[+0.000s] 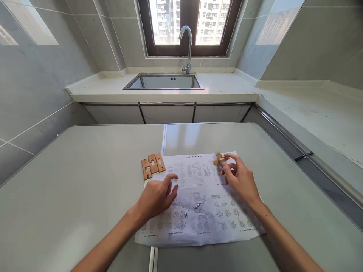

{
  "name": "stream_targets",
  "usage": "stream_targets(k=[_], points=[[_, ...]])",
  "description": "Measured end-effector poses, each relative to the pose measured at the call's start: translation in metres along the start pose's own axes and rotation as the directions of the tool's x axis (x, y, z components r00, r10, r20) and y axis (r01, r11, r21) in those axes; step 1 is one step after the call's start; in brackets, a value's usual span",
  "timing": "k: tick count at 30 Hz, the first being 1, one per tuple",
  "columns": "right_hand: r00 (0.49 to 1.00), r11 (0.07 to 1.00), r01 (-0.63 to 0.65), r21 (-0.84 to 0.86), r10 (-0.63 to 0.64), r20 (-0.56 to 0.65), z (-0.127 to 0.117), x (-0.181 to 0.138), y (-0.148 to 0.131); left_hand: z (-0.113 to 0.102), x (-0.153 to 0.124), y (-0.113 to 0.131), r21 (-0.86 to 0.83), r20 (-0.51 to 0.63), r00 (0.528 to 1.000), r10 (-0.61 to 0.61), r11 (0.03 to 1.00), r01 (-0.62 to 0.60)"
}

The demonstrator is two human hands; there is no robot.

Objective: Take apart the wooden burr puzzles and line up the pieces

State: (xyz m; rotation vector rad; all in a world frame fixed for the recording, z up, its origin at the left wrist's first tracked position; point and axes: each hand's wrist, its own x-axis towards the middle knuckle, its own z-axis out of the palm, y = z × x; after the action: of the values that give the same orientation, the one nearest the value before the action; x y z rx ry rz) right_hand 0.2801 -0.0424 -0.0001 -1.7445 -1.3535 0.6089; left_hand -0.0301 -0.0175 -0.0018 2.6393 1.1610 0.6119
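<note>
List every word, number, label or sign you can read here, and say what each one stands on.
"2": on the right wooden plate.
"1", faint and not certain: on the middle wooden plate.
Left wooden plate: one dark mark, perhaps a digit, too small to be sure.
Sheet: headings and lines of print among the drawings, all too small to read.
No other writing can be made out.

Now looking past the far edge of the tabletop (99, 170) to a white counter (221, 81), up to a bright window (193, 17), then beyond the left edge to a grey tiled wall (66, 60)!
</note>
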Motion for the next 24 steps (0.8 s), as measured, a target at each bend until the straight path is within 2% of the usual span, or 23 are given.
stream_targets(k=[3,7,10,14,19,22,24], points=[[0.991,0.982,-0.125,0.139,0.117,0.070,-0.004,0.004,0.015,0.011,0.015,0.020,-0.153,0.081,0.995,0.065,0.987,-0.052],[0.964,0.902,-0.234,0.363,0.166,0.209,0.003,0.015,0.019,0.019,0.035,0.038,-0.374,0.167,0.985,0.039,0.927,0.026],[0.954,0.853,-0.267,0.449,0.170,0.246,0.009,0.022,0.017,0.022,0.047,0.043,-0.541,0.217,0.976,-0.031,0.828,0.146],[0.950,0.785,-0.296,0.544,0.184,0.251,0.015,0.027,0.007,0.026,0.056,0.040,-0.683,0.232,0.953,-0.196,0.665,0.303],[0.911,0.592,-0.365,0.719,0.068,0.406,0.030,0.024,-0.009,0.032,0.057,0.032,-0.772,0.161,0.917,-0.364,0.533,0.347],[0.859,0.500,-0.428,0.753,-0.035,0.511,0.044,0.016,-0.014,0.032,0.054,0.029,-0.793,0.166,0.920,-0.355,0.506,0.338],[0.819,0.475,-0.465,0.747,-0.090,0.567,0.051,0.008,-0.014,0.030,0.052,0.027,-0.789,0.192,0.931,-0.310,0.515,0.334]])
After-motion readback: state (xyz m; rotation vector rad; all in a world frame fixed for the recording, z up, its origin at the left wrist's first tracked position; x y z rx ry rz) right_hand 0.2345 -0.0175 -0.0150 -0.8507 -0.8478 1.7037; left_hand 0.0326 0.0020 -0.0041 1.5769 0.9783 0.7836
